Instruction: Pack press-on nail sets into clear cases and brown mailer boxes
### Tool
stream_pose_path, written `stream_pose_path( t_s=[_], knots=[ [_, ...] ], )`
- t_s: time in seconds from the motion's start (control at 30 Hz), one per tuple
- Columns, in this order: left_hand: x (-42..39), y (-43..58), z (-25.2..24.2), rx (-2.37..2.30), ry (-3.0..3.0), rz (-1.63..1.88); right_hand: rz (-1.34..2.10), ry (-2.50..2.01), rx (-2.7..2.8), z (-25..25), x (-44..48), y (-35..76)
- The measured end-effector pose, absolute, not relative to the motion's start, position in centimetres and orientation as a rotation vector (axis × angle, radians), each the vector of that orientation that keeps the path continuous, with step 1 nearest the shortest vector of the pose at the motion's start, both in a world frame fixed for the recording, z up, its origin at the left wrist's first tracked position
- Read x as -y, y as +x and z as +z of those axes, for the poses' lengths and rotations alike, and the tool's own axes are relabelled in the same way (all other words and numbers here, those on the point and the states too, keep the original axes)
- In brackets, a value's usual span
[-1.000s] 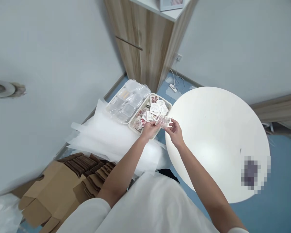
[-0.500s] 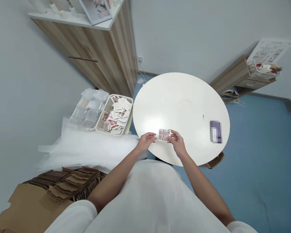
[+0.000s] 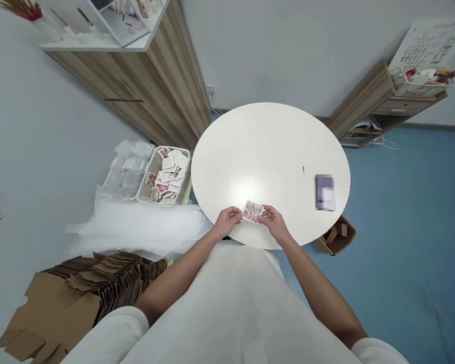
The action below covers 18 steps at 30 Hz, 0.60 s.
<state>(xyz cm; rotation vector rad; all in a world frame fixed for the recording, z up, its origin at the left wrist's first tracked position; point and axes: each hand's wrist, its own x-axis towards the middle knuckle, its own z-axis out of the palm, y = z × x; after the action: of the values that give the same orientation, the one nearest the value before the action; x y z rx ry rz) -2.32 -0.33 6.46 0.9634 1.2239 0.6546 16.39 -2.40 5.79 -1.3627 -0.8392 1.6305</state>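
Observation:
A small clear tray of press-on nails (image 3: pixel 252 212), with pinkish nails in two rows, is held slightly tilted above the near edge of the white round table (image 3: pixel 269 151). My right hand (image 3: pixel 274 223) pinches its right side between thumb and fingers. At the opposite side, the fingertips of my left hand (image 3: pixel 228 221) are closed on the tray's left edge.
Left of the table, a basket (image 3: pixel 139 196) holds many printed cards, beside clear plastic boxes (image 3: pixel 123 174). White sheeting (image 3: pixel 136 225) and stacked folded cardboard (image 3: pixel 66 303) lie nearer me. A blurred purple item (image 3: pixel 323 186) rests on the table's right; an open carton (image 3: pixel 341 242) stands below.
My left hand has come in to the tray's left edge, where there was a gap before. The tray has turned a little in my right hand. My view has shifted slightly.

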Motion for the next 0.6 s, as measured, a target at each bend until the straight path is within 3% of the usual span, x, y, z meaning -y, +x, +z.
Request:
stream_pose_path(
  t_s=[0.6],
  knots=[
    [-5.9, -3.5, 7.4, -0.983, 1.393, 0.479, 1.566, -1.501, 1.207, 8.6, -2.9, 17.0]
  ],
)
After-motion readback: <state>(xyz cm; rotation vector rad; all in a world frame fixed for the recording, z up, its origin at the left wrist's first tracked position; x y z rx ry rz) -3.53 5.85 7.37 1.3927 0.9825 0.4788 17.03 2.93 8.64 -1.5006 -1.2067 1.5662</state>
